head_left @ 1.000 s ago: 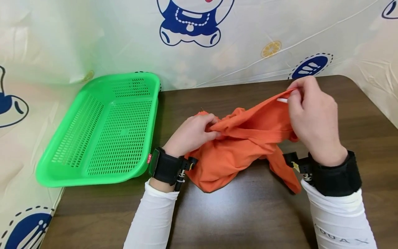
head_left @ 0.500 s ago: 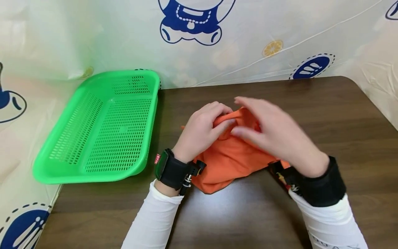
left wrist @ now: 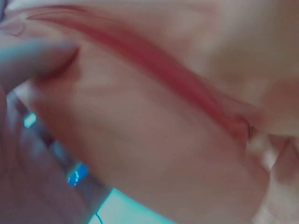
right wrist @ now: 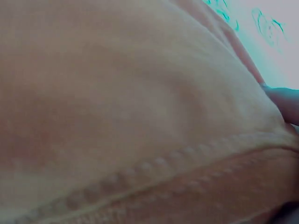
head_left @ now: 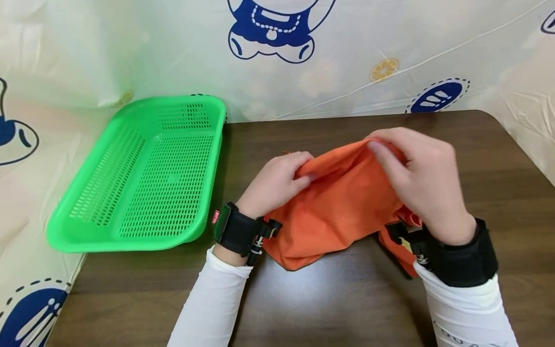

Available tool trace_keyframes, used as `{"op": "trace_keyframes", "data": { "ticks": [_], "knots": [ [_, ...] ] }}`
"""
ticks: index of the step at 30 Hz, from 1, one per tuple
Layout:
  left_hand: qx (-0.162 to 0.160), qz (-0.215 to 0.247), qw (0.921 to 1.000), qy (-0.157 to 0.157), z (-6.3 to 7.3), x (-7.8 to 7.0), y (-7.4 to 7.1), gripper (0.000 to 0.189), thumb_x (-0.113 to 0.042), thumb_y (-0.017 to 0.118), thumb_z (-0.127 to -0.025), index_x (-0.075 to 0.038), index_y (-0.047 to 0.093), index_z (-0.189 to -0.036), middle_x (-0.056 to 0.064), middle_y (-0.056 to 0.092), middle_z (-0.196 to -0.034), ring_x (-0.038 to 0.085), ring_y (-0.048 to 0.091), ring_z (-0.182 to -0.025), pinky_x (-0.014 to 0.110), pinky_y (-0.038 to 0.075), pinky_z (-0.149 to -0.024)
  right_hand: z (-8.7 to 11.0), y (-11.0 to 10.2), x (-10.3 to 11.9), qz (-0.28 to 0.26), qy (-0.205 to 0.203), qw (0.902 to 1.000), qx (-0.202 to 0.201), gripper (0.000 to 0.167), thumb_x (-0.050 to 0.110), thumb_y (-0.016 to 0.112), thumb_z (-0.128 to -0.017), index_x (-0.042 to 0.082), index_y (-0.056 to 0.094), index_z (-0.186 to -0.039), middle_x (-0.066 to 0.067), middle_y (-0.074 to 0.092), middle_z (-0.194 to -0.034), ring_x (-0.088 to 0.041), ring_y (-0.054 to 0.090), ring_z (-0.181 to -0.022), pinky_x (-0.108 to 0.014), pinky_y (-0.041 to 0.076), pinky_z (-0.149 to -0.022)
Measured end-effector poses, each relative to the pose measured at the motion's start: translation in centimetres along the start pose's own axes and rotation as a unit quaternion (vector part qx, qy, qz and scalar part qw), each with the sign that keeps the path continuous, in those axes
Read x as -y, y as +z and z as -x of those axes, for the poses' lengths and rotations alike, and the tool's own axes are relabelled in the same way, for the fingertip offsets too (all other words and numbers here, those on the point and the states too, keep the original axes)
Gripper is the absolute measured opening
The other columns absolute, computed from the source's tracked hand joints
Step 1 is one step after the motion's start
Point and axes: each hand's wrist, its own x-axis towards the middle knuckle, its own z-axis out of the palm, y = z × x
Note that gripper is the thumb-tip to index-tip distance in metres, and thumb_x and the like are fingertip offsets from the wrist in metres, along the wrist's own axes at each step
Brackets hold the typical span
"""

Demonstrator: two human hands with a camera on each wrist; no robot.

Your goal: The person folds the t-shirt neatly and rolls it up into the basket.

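Note:
An orange garment (head_left: pixel 342 207) lies bunched on the table, its upper edge lifted between both hands. My left hand (head_left: pixel 277 180) pinches that edge at its left end, thumb in front. Farther right, my right hand (head_left: pixel 418 176) grips the same edge between thumb and fingers. Blurred fabric (left wrist: pixel 154 140) fills most of the left wrist view, with the left thumb (left wrist: pixel 42 58) pressed on it. In the right wrist view a stitched seam (right wrist: pixel 154 168) crosses the garment (right wrist: pixel 117 84). What kind of garment it is cannot be told.
A green perforated plastic basket (head_left: pixel 201 202) stands at the left of the brown wooden table (head_left: pixel 329 308). Behind the table hangs a pale sheet (head_left: pixel 173 53) printed with blue cartoon figures.
My right hand let go of the right end, came left beside the left hand, then took the edge again and drew it rightward. My left hand stays on the garment.

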Motion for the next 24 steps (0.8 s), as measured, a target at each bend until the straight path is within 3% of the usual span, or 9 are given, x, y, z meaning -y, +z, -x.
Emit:
{"op": "trace_keyframes", "data": {
  "ticks": [3, 6, 8, 11, 15, 17, 20, 22, 24],
  "knots": [
    [-0.076, 0.004, 0.9967, -0.03, 0.0, 0.3, -0.5, 0.007, -0.023, 0.057, -0.087, -0.022, 0.058, -0.095, -0.007, 0.05, -0.073, 0.009, 0.044, -0.064, 0.025, 0.036, -0.06, -0.1, -1.2, -0.7, 0.024, 0.059, 0.997, -0.043, 0.019, 0.022, 0.06, -0.085, 0.008, 0.069, -0.093, -0.007, 0.066, -0.086, -0.019, 0.057, -0.075, -0.016, 0.032, -0.066],
    [-0.148, 0.031, 0.9876, -0.041, 0.3, 0.3, -1.2, 0.012, -0.028, 0.058, -0.086, -0.02, 0.059, -0.096, -0.006, 0.049, -0.071, 0.01, 0.043, -0.062, 0.026, 0.035, -0.058, -0.2, -2.3, -1.6, 0.046, 0.122, 0.9897, -0.061, 0.025, 0.027, 0.056, -0.085, 0.007, 0.069, -0.093, -0.012, 0.065, -0.085, -0.023, 0.055, -0.073, -0.013, 0.026, -0.062],
    [-0.174, 0.035, 0.9831, -0.044, 0.4, 0.2, -1.7, 0.015, -0.03, 0.059, -0.086, -0.019, 0.06, -0.096, -0.006, 0.049, -0.071, 0.01, 0.043, -0.062, 0.025, 0.034, -0.058, -0.3, -2.9, -2.1, 0.062, 0.157, 0.9845, -0.047, 0.028, 0.028, 0.054, -0.085, 0.005, 0.068, -0.093, -0.015, 0.065, -0.085, -0.027, 0.054, -0.075, -0.015, 0.027, -0.061],
    [-0.186, 0.031, 0.9816, -0.033, 0.4, -0.1, -1.9, 0.018, -0.031, 0.06, -0.084, -0.017, 0.06, -0.095, -0.006, 0.049, -0.074, 0.01, 0.043, -0.064, 0.025, 0.035, -0.058, 0.0, -3.5, -3.1, 0.111, 0.19, 0.9752, 0.025, 0.028, 0.027, 0.05, -0.087, 0.006, 0.067, -0.092, -0.017, 0.064, -0.084, -0.033, 0.053, -0.076, -0.027, 0.033, -0.061],
    [-0.174, 0.031, 0.9838, 0.028, 0.3, -1.3, -1.7, 0.017, -0.028, 0.061, -0.084, -0.014, 0.061, -0.094, -0.007, 0.052, -0.083, 0.007, 0.045, -0.071, 0.023, 0.038, -0.063, 0.2, -2.6, -3.1, 0.143, 0.147, 0.9729, 0.108, 0.023, 0.026, 0.052, -0.088, 0.01, 0.065, -0.098, -0.013, 0.064, -0.087, -0.034, 0.054, -0.074, -0.044, 0.036, -0.059],
    [-0.167, 0.037, 0.9834, 0.061, 0.3, -2.1, -1.4, 0.017, -0.026, 0.061, -0.084, -0.013, 0.062, -0.093, -0.007, 0.053, -0.086, 0.005, 0.046, -0.074, 0.021, 0.04, -0.065, 0.3, -1.5, -2.3, 0.111, 0.102, 0.9801, 0.129, 0.026, 0.028, 0.057, -0.087, 0.012, 0.063, -0.107, -0.01, 0.063, -0.098, -0.031, 0.055, -0.084, -0.046, 0.039, -0.067],
    [-0.16, 0.051, 0.9813, 0.094, 0.2, -3.0, -0.9, 0.015, -0.024, 0.062, -0.084, -0.012, 0.062, -0.093, -0.007, 0.054, -0.087, 0.003, 0.048, -0.077, 0.018, 0.041, -0.068, 0.2, 0.7, -0.5, 0.039, 0.03, 0.9836, 0.174, 0.048, 0.035, 0.064, -0.081, 0.014, 0.054, -0.122, -0.006, 0.056, -0.117, -0.027, 0.049, -0.107, -0.046, 0.036, -0.086],
    [-0.157, 0.071, 0.9791, 0.108, 0.2, -3.5, -0.6, 0.015, -0.023, 0.062, -0.084, -0.013, 0.063, -0.093, -0.007, 0.055, -0.088, 0.003, 0.048, -0.078, 0.018, 0.042, -0.07, 0.3, 1.9, 0.5, 0.001, 0.0, 0.9791, 0.203, 0.049, 0.034, 0.066, -0.08, 0.013, 0.052, -0.122, -0.005, 0.057, -0.113, -0.023, 0.049, -0.104, -0.042, 0.035, -0.088],
    [-0.157, 0.096, 0.9761, 0.114, 0.1, -3.8, -0.3, 0.016, -0.023, 0.063, -0.083, -0.012, 0.062, -0.094, -0.006, 0.055, -0.089, 0.004, 0.049, -0.08, 0.019, 0.042, -0.071, 0.3, 2.6, 1.1, -0.006, -0.027, 0.9798, 0.198, 0.035, 0.029, 0.065, -0.081, 0.01, 0.057, -0.11, -0.004, 0.059, -0.098, -0.02, 0.052, -0.09, -0.037, 0.039, -0.081]
  ]
}}
